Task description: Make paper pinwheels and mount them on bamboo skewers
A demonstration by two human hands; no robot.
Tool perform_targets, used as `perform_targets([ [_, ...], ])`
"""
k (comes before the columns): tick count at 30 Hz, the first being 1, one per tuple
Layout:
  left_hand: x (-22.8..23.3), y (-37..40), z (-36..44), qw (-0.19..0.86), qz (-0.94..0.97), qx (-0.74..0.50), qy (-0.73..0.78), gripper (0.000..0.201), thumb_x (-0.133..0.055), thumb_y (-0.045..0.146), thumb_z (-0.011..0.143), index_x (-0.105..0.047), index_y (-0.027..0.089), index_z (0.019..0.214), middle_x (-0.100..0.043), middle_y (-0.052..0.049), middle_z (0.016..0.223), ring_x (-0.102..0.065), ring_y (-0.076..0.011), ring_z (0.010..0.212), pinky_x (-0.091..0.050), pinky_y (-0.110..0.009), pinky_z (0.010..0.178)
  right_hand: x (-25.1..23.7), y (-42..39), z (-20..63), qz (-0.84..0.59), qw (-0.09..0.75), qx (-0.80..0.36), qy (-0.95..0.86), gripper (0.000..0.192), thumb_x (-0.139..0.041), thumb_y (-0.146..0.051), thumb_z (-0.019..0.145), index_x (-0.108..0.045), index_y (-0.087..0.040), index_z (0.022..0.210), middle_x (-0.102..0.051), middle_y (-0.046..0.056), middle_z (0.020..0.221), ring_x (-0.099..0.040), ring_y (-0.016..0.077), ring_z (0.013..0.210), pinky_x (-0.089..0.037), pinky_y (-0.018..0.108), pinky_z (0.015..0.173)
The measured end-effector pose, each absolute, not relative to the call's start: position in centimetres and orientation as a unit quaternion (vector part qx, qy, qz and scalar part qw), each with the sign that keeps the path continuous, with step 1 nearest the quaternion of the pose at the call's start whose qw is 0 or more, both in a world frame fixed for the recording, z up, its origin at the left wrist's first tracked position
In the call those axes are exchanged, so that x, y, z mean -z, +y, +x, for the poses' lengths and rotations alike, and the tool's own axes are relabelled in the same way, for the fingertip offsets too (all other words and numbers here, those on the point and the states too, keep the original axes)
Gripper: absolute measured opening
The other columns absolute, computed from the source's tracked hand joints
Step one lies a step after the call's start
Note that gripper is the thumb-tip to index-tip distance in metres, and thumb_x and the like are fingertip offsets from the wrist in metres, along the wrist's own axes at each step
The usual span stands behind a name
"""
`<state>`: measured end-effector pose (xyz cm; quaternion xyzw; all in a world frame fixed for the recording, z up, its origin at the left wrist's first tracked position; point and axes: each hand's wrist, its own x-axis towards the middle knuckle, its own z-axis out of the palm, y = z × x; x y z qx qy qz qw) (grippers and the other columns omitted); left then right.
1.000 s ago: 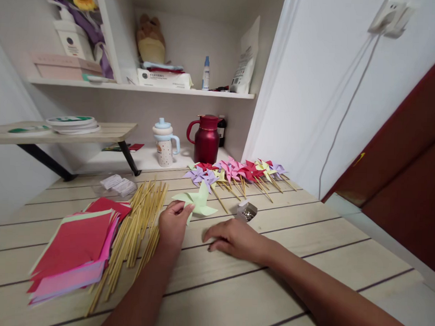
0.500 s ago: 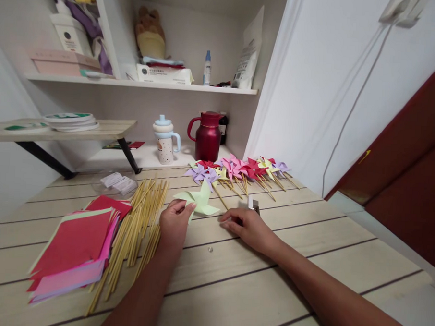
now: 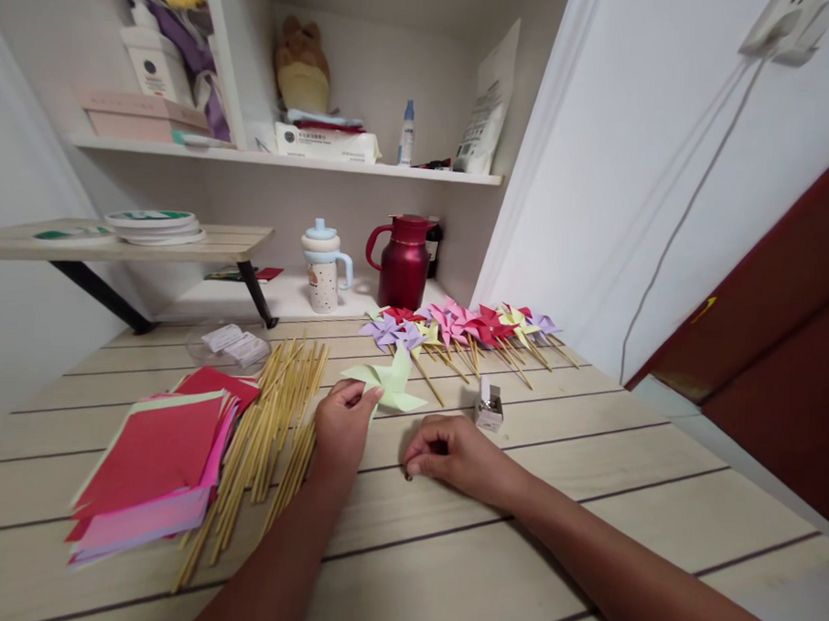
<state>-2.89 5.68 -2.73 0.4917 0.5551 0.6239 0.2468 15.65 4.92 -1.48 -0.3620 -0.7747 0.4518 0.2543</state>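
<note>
1. Pale green paper pinwheel (image 3: 387,384): lies flat on the wooden table (image 3: 586,464), near the row of finished pinwheels on sticks (image 3: 469,329).
2. Left hand (image 3: 342,428): thumb and fingers closed in a pinch on the near edge of the pale green paper pinwheel; palm down.
3. Right hand (image 3: 453,454): resting on the table just right of the left hand, fingers curled narrow, tips pressed to the surface; whether they grip something small cannot be told.
4. Small metal box (image 3: 489,411): stands just beyond the right hand, apart from it.
5. Bamboo sticks (image 3: 272,432): a loose bundle left of the left hand, beside the stack of coloured paper (image 3: 153,468).
</note>
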Motion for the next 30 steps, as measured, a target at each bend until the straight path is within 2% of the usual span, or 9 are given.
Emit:
perform_targets([
  [4, 2.8, 5.7, -2.9, 0.244, 0.492, -0.624, 0.555, 0.025, -0.067, 0.03, 0.07, -0.055, 0.019, 0.052, -0.047, 0.004, 0.061, -0.045, -0.0126, 0.061, -0.037, -0.023, 0.06, 1.6, 4.9, 15.5, -0.37, 0.247, -0.464, -0.766, 0.01, -0.077, -0.025, 0.072, -0.074, -0.016, 0.076, -0.065, 0.0, 0.067, -0.054, 0.0118, 0.06, -0.041, 0.021, 0.055],
  [6, 2.8, 5.6, -2.9, 0.245, 0.492, -0.624, 0.556, 0.023, -0.067, 0.029, 0.07, -0.056, 0.018, 0.053, -0.049, 0.003, 0.062, -0.046, -0.0127, 0.062, -0.038, -0.023, 0.06, 1.6, 4.8, 15.4, -0.384, 0.244, -0.436, -0.777, 0.005, -0.073, -0.02, 0.074, -0.073, -0.016, 0.074, -0.066, 0.0, 0.069, -0.056, 0.0118, 0.062, -0.042, 0.021, 0.058],
  [8, 2.8, 5.6, -2.8, 0.243, 0.491, -0.625, 0.556, 0.022, -0.068, 0.029, 0.07, -0.057, 0.018, 0.055, -0.05, 0.003, 0.063, -0.048, -0.0128, 0.062, -0.038, -0.023, 0.061, 1.6, 4.9, 15.3, -0.399, 0.221, -0.411, -0.789, 0.008, -0.066, -0.015, 0.078, -0.073, -0.015, 0.074, -0.068, 0.001, 0.074, -0.058, 0.0119, 0.067, -0.043, 0.021, 0.062],
  [11, 2.8, 5.6, -2.9, 0.242, 0.49, -0.625, 0.558, 0.021, -0.068, 0.028, 0.07, -0.057, 0.018, 0.055, -0.05, 0.003, 0.063, -0.048, -0.0127, 0.062, -0.039, -0.023, 0.061, 1.1, 5.4, 15.1, -0.417, 0.162, -0.406, -0.797, 0.013, -0.061, -0.011, 0.077, -0.073, -0.015, 0.077, -0.07, 0.001, 0.076, -0.058, 0.0114, 0.067, -0.042, 0.02, 0.062],
  [15, 3.1, 5.7, -3.0, 0.247, 0.489, -0.621, 0.56, 0.019, -0.068, 0.03, 0.07, -0.06, 0.017, 0.058, -0.053, 0.002, 0.065, -0.05, -0.0135, 0.064, -0.04, -0.023, 0.063, -0.1, 6.6, 14.6, -0.426, 0.08, -0.418, -0.798, 0.01, -0.066, -0.012, 0.071, -0.074, -0.016, 0.075, -0.067, -0.002, 0.068, -0.056, 0.0108, 0.062, -0.039, 0.02, 0.056],
  [20, 3.3, 5.8, -3.3, 0.243, 0.494, -0.614, 0.566, 0.02, -0.068, 0.031, 0.071, -0.061, 0.018, 0.059, -0.054, 0.002, 0.066, -0.052, -0.0144, 0.067, -0.041, -0.024, 0.064, -2.3, 8.2, 13.1, -0.437, -0.038, -0.445, -0.78, 0.001, -0.07, -0.014, 0.067, -0.07, -0.015, 0.068, -0.06, -0.004, 0.056, -0.052, 0.0091, 0.049, -0.04, 0.02, 0.049],
  [23, 3.2, 5.8, -3.3, 0.237, 0.498, -0.611, 0.568, 0.019, -0.069, 0.032, 0.071, -0.063, 0.018, 0.06, -0.054, 0.002, 0.066, -0.053, -0.015, 0.068, -0.041, -0.024, 0.064, -3.2, 8.7, 12.4, -0.44, -0.08, -0.434, -0.782, 0.007, -0.075, -0.016, 0.062, -0.068, -0.016, 0.061, -0.058, -0.004, 0.051, -0.052, 0.0094, 0.046, -0.04, 0.02, 0.048],
  [26, 3.0, 5.8, -3.3, 0.235, 0.499, -0.61, 0.568, 0.019, -0.069, 0.032, 0.07, -0.063, 0.018, 0.058, -0.054, 0.002, 0.065, -0.053, -0.0153, 0.067, -0.041, -0.024, 0.064, -3.6, 8.8, 11.9, -0.447, -0.091, -0.411, -0.789, 0.011, -0.076, -0.015, 0.059, -0.066, -0.017, 0.056, -0.057, -0.005, 0.049, -0.052, 0.0093, 0.044, -0.039, 0.021, 0.048],
  [30, 2.9, 5.8, -3.3, 0.233, 0.5, -0.613, 0.565, 0.019, -0.07, 0.031, 0.069, -0.063, 0.018, 0.057, -0.055, 0.002, 0.063, -0.053, -0.0153, 0.066, -0.041, -0.024, 0.063, -3.4, 8.6, 11.9, -0.455, -0.066, -0.395, -0.795, 0.013, -0.075, -0.016, 0.061, -0.063, -0.018, 0.056, -0.056, -0.005, 0.048, -0.053, 0.0091, 0.042, -0.04, 0.021, 0.048],
])
